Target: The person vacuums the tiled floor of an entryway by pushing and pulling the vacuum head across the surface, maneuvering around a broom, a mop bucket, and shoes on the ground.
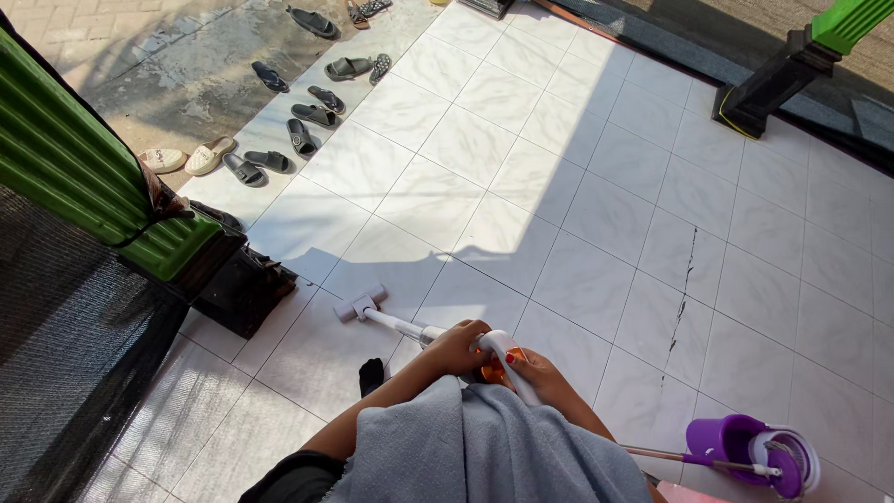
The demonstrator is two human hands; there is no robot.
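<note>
Low in the middle of the frame, both hands are closed around a white stick vacuum (410, 328). The left hand (456, 346) wraps the top of the tube. The right hand (533, 370) grips the white handle just beside it — red nails show on the fingers. An orange part of the vacuum sits between the two hands.

From the hands, the tube slants away to the lower left of the middle. It ends in a small grey head (358, 304) that lies flat on the white tile floor (521, 186). So the vacuum reaches out in front of the hands, and its head is well apart from them.

A grey cloth (484, 447) hangs over the person's arms at the bottom. A foot in a black sock (371, 374) stands near the tube.

At the lower right sits a purple mop bucket (759, 452) with a mop handle across it. Many sandals (298, 130) lie in the upper left. A green post (84, 177) stands at the left — another is at the upper right.
</note>
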